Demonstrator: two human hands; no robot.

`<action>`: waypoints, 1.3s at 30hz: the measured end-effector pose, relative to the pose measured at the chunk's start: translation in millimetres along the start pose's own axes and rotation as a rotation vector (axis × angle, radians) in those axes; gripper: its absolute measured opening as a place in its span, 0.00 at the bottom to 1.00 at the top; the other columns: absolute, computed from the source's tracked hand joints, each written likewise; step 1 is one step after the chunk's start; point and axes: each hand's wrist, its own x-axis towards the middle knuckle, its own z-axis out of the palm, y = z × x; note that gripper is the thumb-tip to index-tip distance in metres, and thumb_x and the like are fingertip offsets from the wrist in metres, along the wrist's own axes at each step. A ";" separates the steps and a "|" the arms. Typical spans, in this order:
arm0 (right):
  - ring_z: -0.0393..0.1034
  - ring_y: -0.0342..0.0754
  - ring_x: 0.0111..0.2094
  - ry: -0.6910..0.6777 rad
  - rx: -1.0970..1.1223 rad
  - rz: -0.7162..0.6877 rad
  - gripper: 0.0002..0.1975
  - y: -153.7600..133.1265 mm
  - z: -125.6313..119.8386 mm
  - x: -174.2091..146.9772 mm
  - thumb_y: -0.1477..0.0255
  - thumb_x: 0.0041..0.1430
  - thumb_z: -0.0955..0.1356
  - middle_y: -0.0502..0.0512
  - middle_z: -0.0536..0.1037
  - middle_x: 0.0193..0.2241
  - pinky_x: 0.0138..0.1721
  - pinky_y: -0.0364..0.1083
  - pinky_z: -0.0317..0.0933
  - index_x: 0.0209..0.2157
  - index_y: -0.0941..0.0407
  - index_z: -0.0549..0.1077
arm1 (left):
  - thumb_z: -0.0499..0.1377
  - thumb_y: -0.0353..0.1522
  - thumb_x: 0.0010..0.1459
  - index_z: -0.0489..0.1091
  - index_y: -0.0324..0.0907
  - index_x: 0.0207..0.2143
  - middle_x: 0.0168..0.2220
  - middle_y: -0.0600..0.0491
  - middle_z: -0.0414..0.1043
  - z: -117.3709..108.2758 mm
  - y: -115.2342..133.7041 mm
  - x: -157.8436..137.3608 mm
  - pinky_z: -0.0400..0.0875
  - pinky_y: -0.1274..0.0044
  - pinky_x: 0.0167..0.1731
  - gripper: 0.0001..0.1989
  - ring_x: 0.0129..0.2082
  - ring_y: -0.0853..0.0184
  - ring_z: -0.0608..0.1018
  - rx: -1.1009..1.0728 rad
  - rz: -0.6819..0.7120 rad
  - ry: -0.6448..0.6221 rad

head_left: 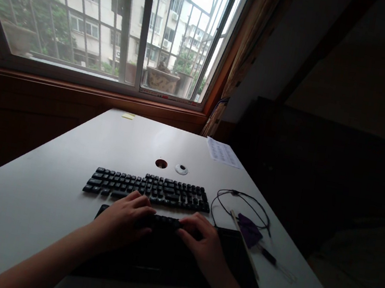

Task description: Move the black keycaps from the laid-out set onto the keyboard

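Black plastic makes up the keyboard base (159, 260) on the near part of the table, beneath our hands, with a short row of keys (166, 219) along its upper edge. Our left hand (125, 218) arches over that edge, fingers bent and thumb a little apart; we cannot tell whether it grips anything. Our right hand (203, 238) curls at the other end of the row, thumb and forefinger close together by the last key we can see, and we cannot tell if they pinch it. Just beyond, dark loose keycaps (170, 197) lie in ordered rows. Along the base's right side we see a thin pale stick (245, 245), a purple cloth-like piece (249, 231), a black-handled wire tool (268, 256) and a looped cable (235, 192). Farther up the white table (44, 179), a round hole (161, 164) sits beside a pale ring (177, 168), with a printed sheet (223, 153) and a yellow note (128, 116) near the far edge. Outside the barred window, a rectangular planter (162, 81) bears a dark clump (163, 66); we cannot make out what the pot (184, 84) beside it contains.
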 end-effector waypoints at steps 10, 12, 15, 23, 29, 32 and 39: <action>0.69 0.45 0.32 -0.068 0.009 0.020 0.04 -3.6 -1.9 3.9 0.70 0.58 0.74 0.48 0.71 0.28 0.35 0.44 0.62 0.35 0.53 0.78 | 0.67 0.31 0.55 0.73 0.47 0.51 0.47 0.49 0.72 -0.6 -3.6 0.0 0.73 0.66 0.49 0.20 0.48 0.56 0.71 -0.031 -0.075 -0.085; 0.69 0.45 0.32 -0.089 -0.008 0.027 0.04 -5.8 -3.4 5.6 0.71 0.58 0.73 0.48 0.71 0.29 0.35 0.44 0.62 0.35 0.53 0.78 | 0.67 0.32 0.55 0.73 0.47 0.50 0.48 0.49 0.72 -1.7 -3.9 0.1 0.72 0.65 0.50 0.20 0.49 0.56 0.71 -0.045 -0.093 -0.102; 0.70 0.45 0.33 -0.128 -0.028 0.035 0.04 -8.3 -4.8 8.8 0.71 0.58 0.73 0.48 0.72 0.30 0.36 0.44 0.63 0.36 0.54 0.77 | 0.67 0.31 0.54 0.73 0.48 0.50 0.48 0.50 0.72 -3.6 -4.5 0.3 0.72 0.65 0.50 0.20 0.50 0.56 0.71 -0.059 -0.111 -0.122; 0.71 0.43 0.33 -0.281 -0.154 0.017 0.06 -13.4 0.3 17.9 0.76 0.57 0.73 0.47 0.73 0.32 0.36 0.42 0.63 0.37 0.54 0.77 | 0.68 0.31 0.53 0.74 0.46 0.49 0.47 0.49 0.71 -6.3 -7.9 0.0 0.71 0.64 0.50 0.19 0.49 0.55 0.71 -0.079 -0.124 -0.143; 0.70 0.42 0.33 -0.374 -0.335 -0.021 0.06 -20.8 9.6 22.9 0.75 0.57 0.73 0.47 0.74 0.34 0.37 0.41 0.62 0.37 0.54 0.76 | 0.67 0.31 0.54 0.74 0.46 0.49 0.46 0.49 0.71 -6.1 -11.6 -0.7 0.72 0.65 0.49 0.19 0.48 0.56 0.71 -0.090 -0.106 -0.142; 0.71 0.43 0.35 -0.412 -0.412 -0.034 0.05 -23.3 12.9 24.1 0.73 0.59 0.72 0.48 0.75 0.36 0.38 0.41 0.62 0.38 0.53 0.76 | 0.68 0.32 0.54 0.74 0.47 0.49 0.46 0.49 0.71 -4.6 -13.1 -0.9 0.71 0.65 0.49 0.19 0.49 0.56 0.71 -0.087 -0.102 -0.134; 0.72 0.45 0.37 -0.470 -0.545 -0.061 0.03 -29.4 14.6 26.9 0.72 0.61 0.71 0.50 0.76 0.36 0.38 0.42 0.60 0.38 0.53 0.76 | 0.67 0.31 0.54 0.74 0.47 0.49 0.46 0.50 0.71 -6.4 -11.2 0.1 0.71 0.66 0.49 0.19 0.48 0.56 0.71 -0.088 -0.109 -0.152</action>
